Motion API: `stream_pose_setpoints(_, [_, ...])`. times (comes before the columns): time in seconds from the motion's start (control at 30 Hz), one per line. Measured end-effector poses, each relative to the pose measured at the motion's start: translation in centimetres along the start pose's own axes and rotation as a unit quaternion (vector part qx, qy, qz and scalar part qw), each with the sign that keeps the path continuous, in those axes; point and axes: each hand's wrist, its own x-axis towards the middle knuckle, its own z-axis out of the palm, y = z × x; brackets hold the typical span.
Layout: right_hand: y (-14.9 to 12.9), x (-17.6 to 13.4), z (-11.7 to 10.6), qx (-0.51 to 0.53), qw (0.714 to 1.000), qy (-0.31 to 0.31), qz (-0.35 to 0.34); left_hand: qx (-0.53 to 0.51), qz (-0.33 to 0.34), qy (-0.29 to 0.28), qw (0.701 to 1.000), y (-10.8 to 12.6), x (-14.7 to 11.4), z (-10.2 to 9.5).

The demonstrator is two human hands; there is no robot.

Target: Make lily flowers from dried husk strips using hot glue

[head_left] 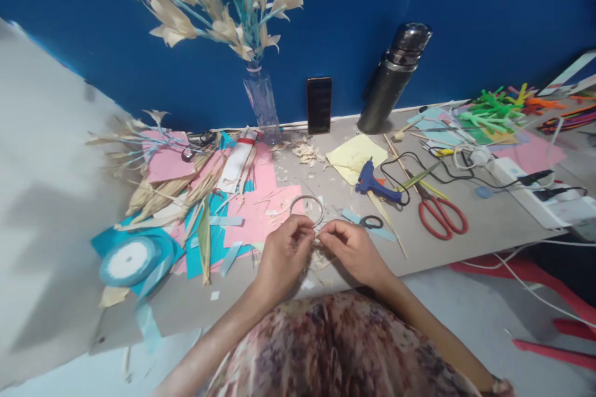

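Near the table's front edge, my left hand [286, 254] and my right hand [356, 253] meet, fingertips pinched close together. Whatever lies between them is too small to name. Just beyond my fingers is a thin pale ring [321, 206], perhaps an empty tape roll. Small dry scraps are scattered under and around both hands. To the right of my right hand sits a small black-handled tool [371, 221] on a light-blue strip. Farther off lie a blue glue gun [375, 185] and red-handled scissors [442, 217].
A clear bottle [261, 102] of dried husk flowers, a phone [319, 105] and a dark flask [393, 77] stand along the blue wall. Left are pink paper sheets [244, 229] and a blue ribbon roll [130, 260]. Right are a power strip [526, 192], cords and green pipe cleaners [498, 108].
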Motion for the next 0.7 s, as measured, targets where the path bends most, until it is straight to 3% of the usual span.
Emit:
stream_pose_setpoints(0.2, [-0.25, -0.16, 0.18, -0.051, 0.998, 0.035, -0.011, 0.074, 0.094, 0.038, 0.992, 0.06, -0.08, 0.03])
stream_pose_setpoints(0.33, [-0.61, -0.12, -0.02, 0.01, 1.0, 0.013, 0.01, 0.04, 0.121, 0.062, 0.99, 0.15, -0.14, 0.08])
stream_pose_setpoints(0.53, [-0.51, -0.08, -0.01, 0.099, 0.994, -0.022, 0.035, -0.089, 0.048, 0.055, 0.993, 0.04, -0.06, 0.31])
stream_pose_setpoints(0.7, [-0.31, -0.21, 0.56, 0.089, 0.995, 0.026, 0.034, -0.19, -0.026, -0.003, 0.981, 0.19, 0.1, 0.32])
